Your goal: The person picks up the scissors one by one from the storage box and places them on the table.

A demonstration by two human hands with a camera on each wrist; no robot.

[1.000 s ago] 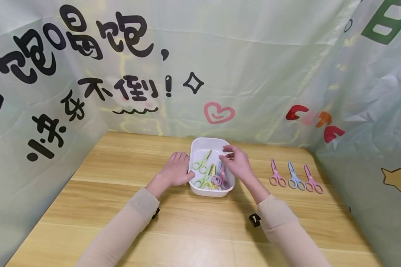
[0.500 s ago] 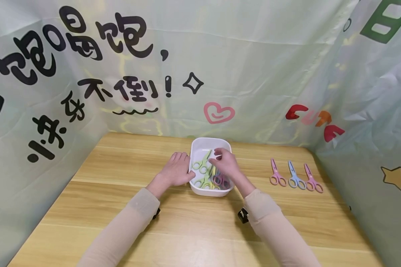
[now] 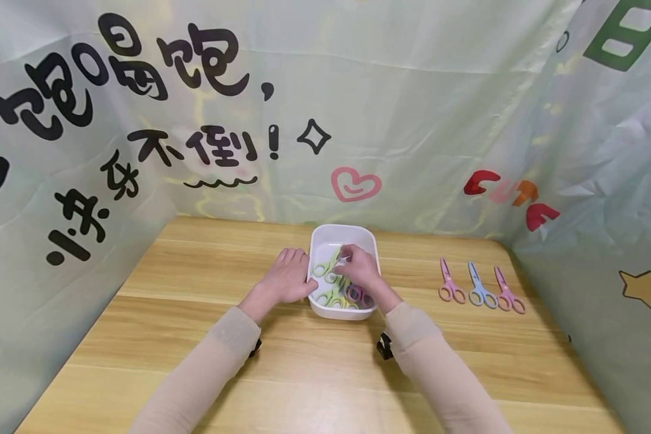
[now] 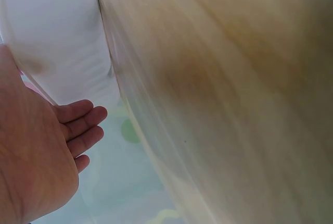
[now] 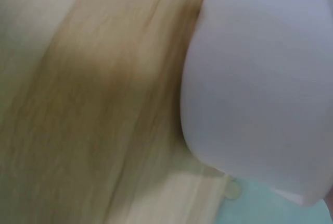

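Observation:
A white plastic bin (image 3: 317,241) stands on the table with several children's scissors in it. Beside its left wall lies my left hand (image 3: 286,277), thumb over the rim and fingers fairly straight along the outside. My right hand (image 3: 360,267) is inside the bin, fingers bent over the blades of the upper green scissors (image 3: 321,269). A gap shows between its thumb and forefinger. Below lie more green scissors (image 3: 333,299) and purple-pink scissors (image 3: 354,293), partly hidden by that hand. In the left wrist view, the left fingers (image 4: 83,125) are beside the bin wall (image 4: 62,41).
To the right, pink scissors (image 3: 450,288), blue scissors (image 3: 480,289) and another pink pair (image 3: 507,295) lie in a row on the wooden table (image 3: 206,289). A printed cloth (image 3: 412,120) hangs behind and at both sides.
My right hand has moved left and down into the bin, from its right rim to the upper green scissors. My left hand stays at the bin's left side.

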